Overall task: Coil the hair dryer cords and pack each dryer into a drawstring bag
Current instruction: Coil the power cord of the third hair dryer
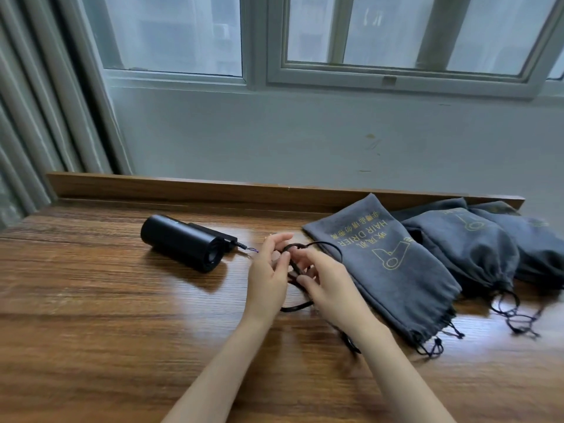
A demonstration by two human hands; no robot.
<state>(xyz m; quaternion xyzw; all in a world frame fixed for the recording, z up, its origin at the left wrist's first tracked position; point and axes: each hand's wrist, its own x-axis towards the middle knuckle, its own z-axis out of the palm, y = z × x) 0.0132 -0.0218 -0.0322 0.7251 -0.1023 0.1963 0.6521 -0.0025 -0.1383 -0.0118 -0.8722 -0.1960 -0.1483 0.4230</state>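
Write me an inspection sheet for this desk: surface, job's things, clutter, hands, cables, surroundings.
Surface: wooden table, raised ledge along the back.
Job's things: black hair dryer lying on its side; flat grey front bag to its right; fuller bags behind that.
Clutter: nothing seen.
Hands: left hand and right hand both hold the cord.
Cables: cord partly looped between the hands; drawstrings lie loose.
Surroundings: window, curtain at left.

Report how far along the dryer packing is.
Done, apparently: the bulging bags at the right look packed. In hand: left hand and right hand loop the black cord. Left: finish the coil, then put the dryer into the flat bag.
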